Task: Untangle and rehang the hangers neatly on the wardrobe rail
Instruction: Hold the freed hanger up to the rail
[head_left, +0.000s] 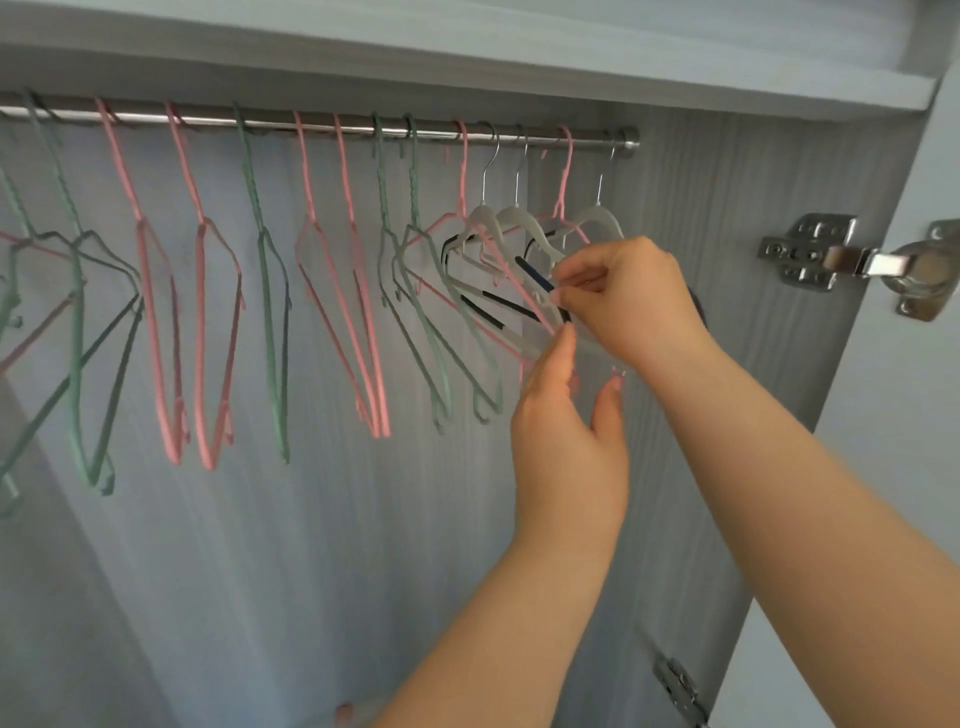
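Note:
A metal wardrobe rail (322, 123) carries several pink hangers (156, 322) and green hangers (270, 322), spaced along it. At its right end, grey plastic hangers (501, 223) with black grip strips are tangled together with a pink wire hanger (563, 187). My right hand (628, 296) pinches a bar of a grey hanger in that cluster. Just below it, my left hand (566, 431) reaches up with its fingertips against the lower bars; its thumb is spread apart. The hangers' lower parts are hidden behind my hands.
A shelf (571, 57) runs just above the rail. The wardrobe's grey side wall (727, 208) stands right of the cluster, with a metal door hinge (831, 260) on it and a second hinge (680, 691) lower down. Tangled green hangers (78, 322) hang at the far left.

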